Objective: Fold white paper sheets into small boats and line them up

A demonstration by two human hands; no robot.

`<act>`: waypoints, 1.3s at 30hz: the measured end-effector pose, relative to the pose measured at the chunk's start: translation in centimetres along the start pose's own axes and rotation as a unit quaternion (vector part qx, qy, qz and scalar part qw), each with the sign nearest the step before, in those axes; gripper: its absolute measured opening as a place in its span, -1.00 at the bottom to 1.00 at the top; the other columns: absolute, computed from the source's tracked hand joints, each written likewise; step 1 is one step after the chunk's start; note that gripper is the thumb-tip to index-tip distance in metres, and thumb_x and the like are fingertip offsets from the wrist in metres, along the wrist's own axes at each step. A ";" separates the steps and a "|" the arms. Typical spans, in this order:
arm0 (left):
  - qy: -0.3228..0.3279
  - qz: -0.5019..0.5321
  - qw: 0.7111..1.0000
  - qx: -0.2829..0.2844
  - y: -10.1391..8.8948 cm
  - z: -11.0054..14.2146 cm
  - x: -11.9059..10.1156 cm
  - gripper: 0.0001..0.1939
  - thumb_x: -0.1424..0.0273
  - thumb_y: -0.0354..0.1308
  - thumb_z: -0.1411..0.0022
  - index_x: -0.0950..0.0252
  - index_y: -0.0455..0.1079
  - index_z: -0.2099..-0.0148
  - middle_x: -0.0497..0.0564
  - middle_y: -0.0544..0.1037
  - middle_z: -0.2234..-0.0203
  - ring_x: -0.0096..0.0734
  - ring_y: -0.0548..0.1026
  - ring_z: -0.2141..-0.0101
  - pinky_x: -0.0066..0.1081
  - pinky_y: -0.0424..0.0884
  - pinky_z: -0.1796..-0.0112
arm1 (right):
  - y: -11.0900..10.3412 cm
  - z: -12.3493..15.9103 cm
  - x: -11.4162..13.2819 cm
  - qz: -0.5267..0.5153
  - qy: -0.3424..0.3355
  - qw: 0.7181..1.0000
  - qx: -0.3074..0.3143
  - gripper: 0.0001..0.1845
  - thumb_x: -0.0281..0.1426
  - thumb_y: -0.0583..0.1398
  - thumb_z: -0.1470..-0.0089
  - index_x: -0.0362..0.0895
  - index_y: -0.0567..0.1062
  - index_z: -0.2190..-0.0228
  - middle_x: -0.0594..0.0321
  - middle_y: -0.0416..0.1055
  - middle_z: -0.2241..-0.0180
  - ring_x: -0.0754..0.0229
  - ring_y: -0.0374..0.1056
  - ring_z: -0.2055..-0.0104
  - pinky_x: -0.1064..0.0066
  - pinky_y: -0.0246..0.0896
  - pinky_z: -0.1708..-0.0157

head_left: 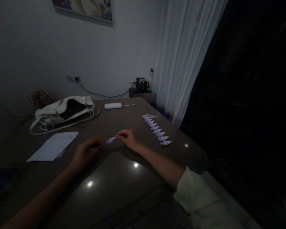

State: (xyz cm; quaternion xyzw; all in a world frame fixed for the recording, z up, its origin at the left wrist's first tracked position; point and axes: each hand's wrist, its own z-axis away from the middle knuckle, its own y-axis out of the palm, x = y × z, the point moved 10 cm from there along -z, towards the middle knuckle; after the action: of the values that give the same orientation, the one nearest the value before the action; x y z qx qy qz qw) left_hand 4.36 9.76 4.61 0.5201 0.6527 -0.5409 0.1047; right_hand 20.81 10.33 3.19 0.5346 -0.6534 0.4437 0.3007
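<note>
Between my two hands is a small folded white paper boat (110,140), just above or on the dark table. My left hand (87,152) pinches its left end with closed fingers. The fingertips of my right hand (127,138) are closed on its right end. To the right, several folded paper boats (157,131) stand in a slanting row running away from me. A stack of white paper sheets (53,147) lies left of my left hand.
A white handbag (64,109) rests at the table's back left. Further back lies a white power bank (113,106) with a short cable. Small pale scraps (156,116) lie beside the far boats. The glossy table (124,187) has its right edge near the curtain (181,54). A black kettle (144,85) stands behind.
</note>
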 end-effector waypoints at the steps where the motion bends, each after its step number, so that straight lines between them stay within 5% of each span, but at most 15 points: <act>1: 0.015 -0.021 1.000 0.005 0.1 0.0 -0.2 -0.65 0.09 0.16 -0.02 0.25 0.46 0.27 0.08 0.55 0.31 -0.20 0.50 0.30 -0.31 0.43 0.25 | 0.0 -0.1 -0.2 0.002 0.005 1.000 0.001 -0.94 -0.46 0.23 -0.02 -0.22 0.51 0.44 0.29 0.41 0.52 0.34 0.26 0.51 0.54 0.15 0.46; 13: 0.052 -0.103 0.993 0.036 1.1 0.7 -0.3 -0.73 0.19 0.07 -0.10 0.24 0.47 0.27 0.07 0.56 0.32 -0.23 0.51 0.33 -0.38 0.41 0.30 | 1.2 0.2 -1.1 0.036 0.024 0.999 0.027 -0.93 -0.47 0.19 -0.04 -0.25 0.46 0.40 0.27 0.41 0.52 0.32 0.26 0.56 0.54 0.15 0.54; 18: -0.008 -0.095 0.995 -0.027 -0.3 0.6 0.4 -0.71 0.17 0.11 -0.06 0.24 0.47 0.28 0.06 0.58 0.37 -0.20 0.52 0.34 -0.35 0.40 0.29 | 0.4 1.0 0.4 0.101 -0.016 0.994 -0.027 -0.87 -0.38 0.14 -0.13 -0.20 0.41 0.29 0.28 0.38 0.50 0.29 0.28 0.48 0.52 0.11 0.45; 23: -0.024 -0.082 0.996 -0.038 -0.8 -2.3 0.6 -0.65 0.13 0.11 -0.06 0.30 0.48 0.28 0.10 0.59 0.37 -0.19 0.53 0.35 -0.36 0.39 0.33 | 3.5 2.4 2.7 0.183 -0.090 0.977 0.066 -0.88 -0.35 0.22 -0.06 -0.16 0.46 0.42 0.34 0.37 0.54 0.32 0.25 0.51 0.53 0.02 0.48; 29: 0.038 -0.126 0.991 -0.006 3.4 -11.1 -1.3 -0.74 0.25 0.09 -0.09 0.32 0.49 0.32 0.09 0.59 0.41 -0.27 0.52 0.41 -0.41 0.38 0.36 | 7.1 3.6 3.0 0.286 -0.149 0.925 0.201 -0.88 -0.34 0.21 -0.07 -0.14 0.49 0.38 0.31 0.44 0.46 0.30 0.30 0.48 0.54 -0.04 0.53; 34: 0.068 -0.151 0.986 0.037 9.7 -17.8 -1.2 -0.82 0.42 0.10 -0.08 0.34 0.50 0.30 0.10 0.58 0.41 -0.30 0.51 0.39 -0.44 0.35 0.34 | 4.8 3.4 5.4 0.241 -0.210 0.941 0.107 -0.76 -0.31 0.13 -0.12 -0.16 0.40 0.52 0.33 0.39 0.56 0.32 0.26 0.55 0.51 0.01 0.52; 39: 0.071 -0.166 0.981 0.064 14.0 -21.2 0.2 -0.81 0.45 0.07 -0.10 0.34 0.50 0.28 0.10 0.57 0.39 -0.29 0.50 0.37 -0.44 0.34 0.34 | 2.8 3.1 7.1 0.235 -0.237 0.942 0.029 -0.63 -0.28 0.03 -0.18 -0.14 0.28 0.62 0.33 0.34 0.61 0.33 0.25 0.56 0.49 0.04 0.50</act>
State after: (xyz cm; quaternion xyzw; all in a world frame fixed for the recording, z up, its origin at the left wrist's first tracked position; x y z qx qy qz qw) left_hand 24.38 25.44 4.43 0.4474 0.6995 -0.5532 -0.0669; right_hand 16.62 4.62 7.31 0.4640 -0.7999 0.3805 0.0086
